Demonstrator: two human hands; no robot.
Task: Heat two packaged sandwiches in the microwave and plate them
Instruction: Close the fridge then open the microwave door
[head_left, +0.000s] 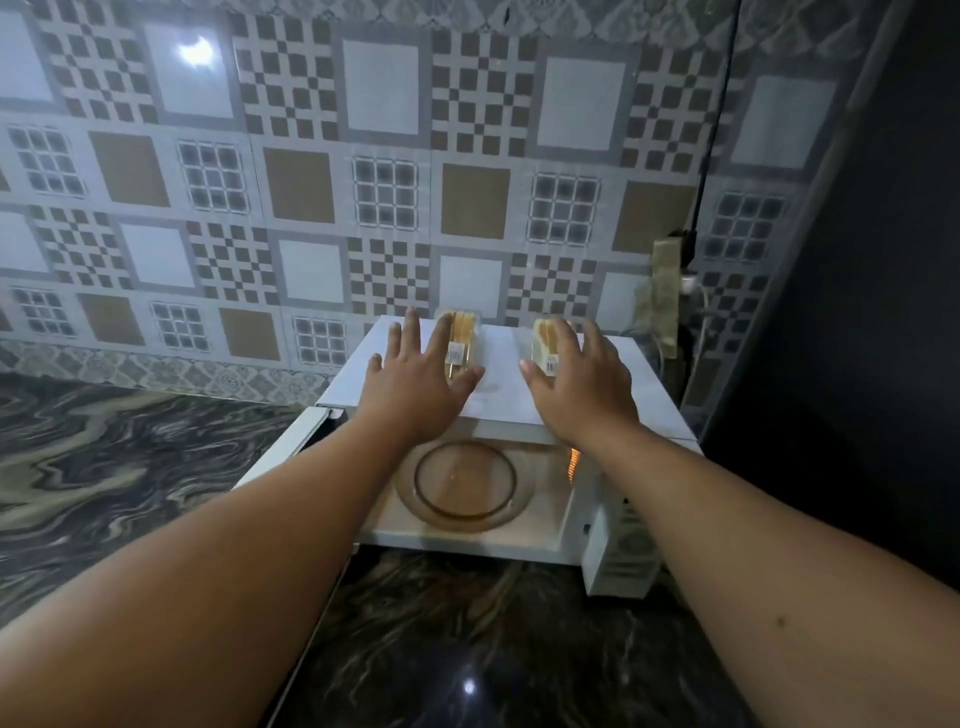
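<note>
Two packaged sandwiches lie on top of the white microwave (501, 395). The left sandwich (460, 338) is in a clear wedge pack with a barcode label, and my left hand (415, 379) hovers over it with fingers spread and straight. My right hand (576, 379) covers most of the right sandwich (545, 338), fingers also spread. Neither hand visibly grips its pack. The microwave door (283, 452) stands open to the left, and the lit cavity shows a bare glass turntable (465, 486).
The microwave sits on a dark marbled counter (130, 467) against a patterned tile wall. A wall socket with a plug and black cable (685, 270) is at the right, next to a dark tall surface (857, 312). The microwave's control panel (623, 551) faces front right.
</note>
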